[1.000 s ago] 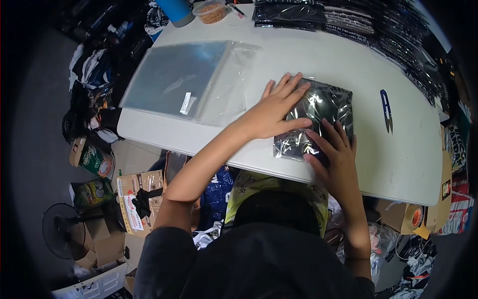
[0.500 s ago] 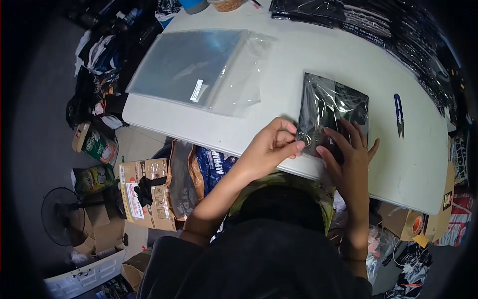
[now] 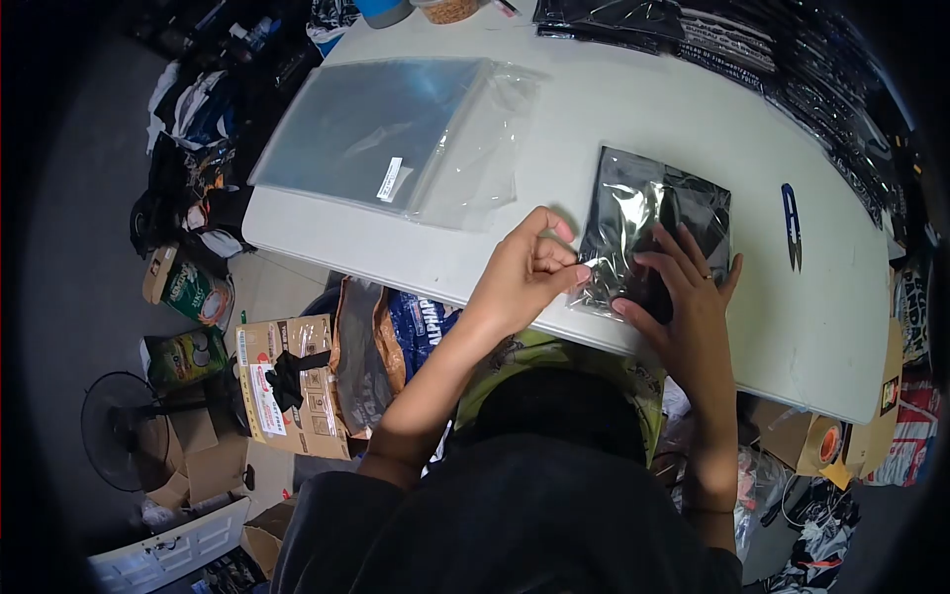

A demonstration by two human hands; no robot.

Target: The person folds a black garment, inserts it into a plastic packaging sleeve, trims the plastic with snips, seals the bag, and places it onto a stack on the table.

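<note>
Two hands at work on one bagged dark garment (image 3: 658,223), which lies flat near the table (image 3: 594,129) front edge, right of centre; clear wrapper glossy and creased; left hand (image 3: 524,272) at the bag's near-left corner, fingers curled, thumb and forefinger pinched on a small pale strip or flap at the bag's edge; right hand (image 3: 683,297) spread flat, fingers open, pressing on the bag's near half; both forearms reach up from the bottom of the view over a dark top

One stack of clear bags (image 3: 396,134), large, with a small white label, on the table's left part, well apart from the garment; one thread snip (image 3: 791,226), blue-handled, on the bare table right of the garment, near but not touching it; several packed dark garments (image 3: 693,25) in rows along the far and right table edge; one blue cup (image 3: 381,10) and one tub (image 3: 447,10) at the far edge, both cut off by the frame

Floor, left of the table: cardboard boxes (image 3: 282,381), one fan (image 3: 124,431), loose clothing heaps (image 3: 188,148); one tape roll (image 3: 824,445) below the table's right corner
</note>
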